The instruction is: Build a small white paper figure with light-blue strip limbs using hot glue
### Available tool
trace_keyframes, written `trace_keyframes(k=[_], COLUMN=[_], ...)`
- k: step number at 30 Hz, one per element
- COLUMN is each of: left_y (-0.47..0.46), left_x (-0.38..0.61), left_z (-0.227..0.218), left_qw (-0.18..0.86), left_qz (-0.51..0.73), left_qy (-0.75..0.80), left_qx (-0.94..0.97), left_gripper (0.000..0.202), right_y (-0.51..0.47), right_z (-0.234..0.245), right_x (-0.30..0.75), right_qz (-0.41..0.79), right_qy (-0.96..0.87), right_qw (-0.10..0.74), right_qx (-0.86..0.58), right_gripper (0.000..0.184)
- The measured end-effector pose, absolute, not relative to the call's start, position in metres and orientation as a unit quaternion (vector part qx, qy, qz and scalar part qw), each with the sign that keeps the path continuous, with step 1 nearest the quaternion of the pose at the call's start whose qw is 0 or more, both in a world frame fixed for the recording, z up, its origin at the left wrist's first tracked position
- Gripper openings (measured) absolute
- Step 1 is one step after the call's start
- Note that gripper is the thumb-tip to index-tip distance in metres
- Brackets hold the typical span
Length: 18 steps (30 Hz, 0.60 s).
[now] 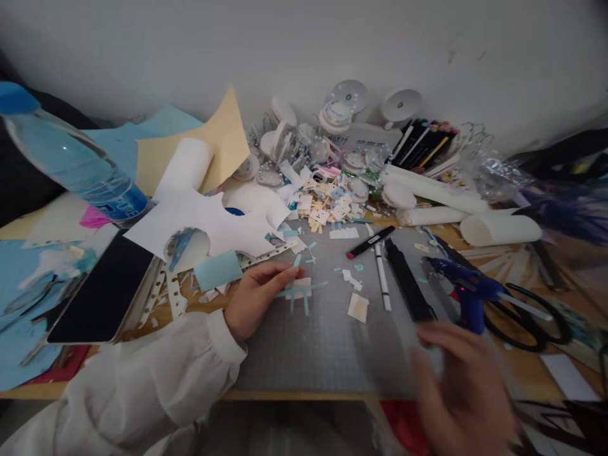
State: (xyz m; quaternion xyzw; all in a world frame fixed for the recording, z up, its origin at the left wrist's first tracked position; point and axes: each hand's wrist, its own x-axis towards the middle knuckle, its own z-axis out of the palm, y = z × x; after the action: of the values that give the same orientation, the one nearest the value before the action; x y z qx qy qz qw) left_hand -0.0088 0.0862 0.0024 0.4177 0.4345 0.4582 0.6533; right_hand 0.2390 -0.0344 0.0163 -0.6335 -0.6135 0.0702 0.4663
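My left hand (259, 292) is at the middle of the grey cutting mat (327, 354), its thumb and fingers pinched at the edge of a small paper piece (302, 288). Thin light-blue paper strips cross over this pale piece and stick out past its edges. Blurred by motion, my right hand (463, 389) hovers over the mat's front right corner, thumb and forefinger apart, with nothing visible between them. Nearest to it are a black cutter-like tool (409, 278) and a blue hot glue gun (468, 288) with a red light. A small cream-and-white paper square (358, 308) lies between the hands.
Black-handled scissors (527, 326) lie under the glue gun. A marker (370, 242) and a white pen (382, 278) rest on the mat. Behind is a pile of paper scraps (327, 199). On the left are a phone (102, 291), a water bottle (80, 164) and cut white paper (228, 225).
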Motion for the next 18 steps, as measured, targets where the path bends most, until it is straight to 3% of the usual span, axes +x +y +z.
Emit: trace_keyframes(k=[3, 5, 6, 10, 18], left_y=[0.084, 0.084, 0.084, 0.086, 0.088], left_x=[-0.007, -0.006, -0.006, -0.006, -0.009], left_z=[0.005, 0.006, 0.007, 0.010, 0.007], left_qw=[0.681, 0.695, 0.700, 0.713, 0.683], left_qz=[0.450, 0.449, 0.450, 0.453, 0.456], left_qy=[0.424, 0.411, 0.405, 0.386, 0.382], left_qx=[0.393, 0.383, 0.379, 0.370, 0.424], left_gripper=[0.022, 0.023, 0.024, 0.024, 0.024], right_y=[0.016, 0.043, 0.053, 0.073, 0.081], right_z=[0.010, 0.008, 0.008, 0.010, 0.002], right_x=[0.197, 0.181, 0.176, 0.168, 0.169], right_qz=[0.330, 0.521, 0.561, 0.610, 0.603], right_qy=[-0.545, -0.498, -0.492, -0.511, -0.522], right_qw=[0.489, 0.437, 0.417, 0.391, 0.428], right_qx=[-0.596, -0.539, -0.519, -0.464, -0.426], right_gripper=[0.035, 0.039, 0.037, 0.029, 0.026])
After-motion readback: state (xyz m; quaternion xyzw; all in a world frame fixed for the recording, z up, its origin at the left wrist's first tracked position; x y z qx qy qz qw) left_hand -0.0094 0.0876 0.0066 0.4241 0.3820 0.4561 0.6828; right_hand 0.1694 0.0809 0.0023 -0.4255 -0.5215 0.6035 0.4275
